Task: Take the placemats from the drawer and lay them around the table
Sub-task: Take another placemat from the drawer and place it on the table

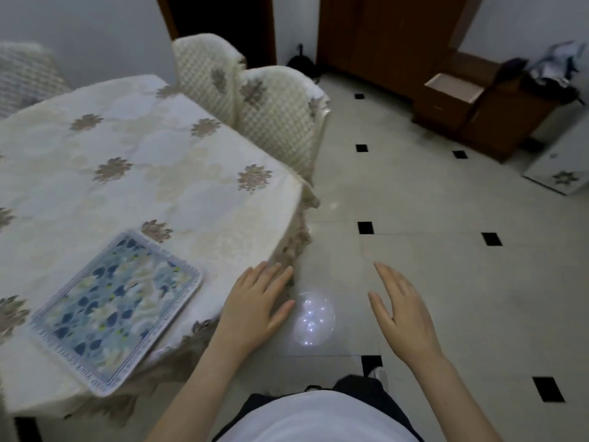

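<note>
2 chairs (255,100), clothes pile (554,71)

Tablecloth (143,161) woven cloth, matt; floor (446,250) glossy tile; cabinet (462,106) dark wood.

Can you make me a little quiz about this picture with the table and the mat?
1. True or false: the left hand grips the placemat.
2. How many placemats lie on the table? A one, B three, C five.
3. Is the drawer of the wooden cabinet open or closed?

Key: 1 false, both it and the right hand are open and hold nothing. 2 A. 3 open.
</note>
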